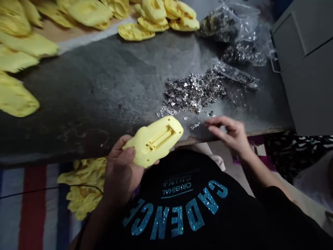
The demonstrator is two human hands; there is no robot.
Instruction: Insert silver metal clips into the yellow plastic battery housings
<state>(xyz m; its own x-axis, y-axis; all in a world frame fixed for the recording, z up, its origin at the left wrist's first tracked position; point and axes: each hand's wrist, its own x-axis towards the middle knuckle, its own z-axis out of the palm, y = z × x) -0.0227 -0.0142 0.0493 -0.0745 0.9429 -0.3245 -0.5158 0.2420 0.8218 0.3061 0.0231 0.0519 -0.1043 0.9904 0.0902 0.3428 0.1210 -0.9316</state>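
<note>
My left hand (124, 173) is closed round the tail end of a yellow plastic toy shell (139, 139), thumb on top. The shell's outer face is up, showing a long recessed battery compartment (161, 139) and small screw holes. Over the table's front edge, my right hand (229, 133) has its thumb and index fingertips close together in a pinch; whatever is between them is too small to make out. Just left of those fingertips lie a few loose metal battery contacts (195, 125). Behind them spreads a heap of similar small metal contacts (194, 92).
Several yellow shells (90, 13) lie along the table's back and left. Clear plastic bags of metal parts (241, 31) sit at the back right, beside a grey cabinet (307, 62). More yellow pieces (87, 189) are below the dark table's (78, 90) front edge, with a black cable (52, 188) across.
</note>
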